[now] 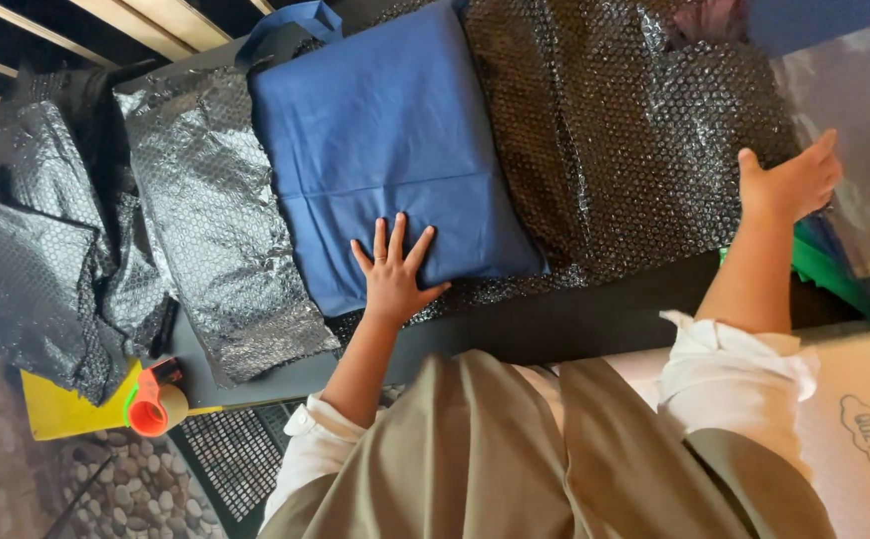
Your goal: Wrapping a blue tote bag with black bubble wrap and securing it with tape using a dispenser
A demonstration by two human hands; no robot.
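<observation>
A folded dark blue fabric bag (385,150) lies on a sheet of black bubble wrap (614,130) spread over a black table (575,324). My left hand (392,271) rests flat on the bag's near edge, fingers spread, holding nothing. My right hand (789,180) is at the right edge of the bubble wrap, fingers curled over that edge and thumb up. Both white sleeves are rolled up.
More black bubble wrap (35,250) is heaped at the left, with another sheet (215,220) beside the bag. A red tape dispenser (155,399) sits on a yellow board (60,411) at the table's near left corner. A green item (824,269) and a pale box (864,419) lie right.
</observation>
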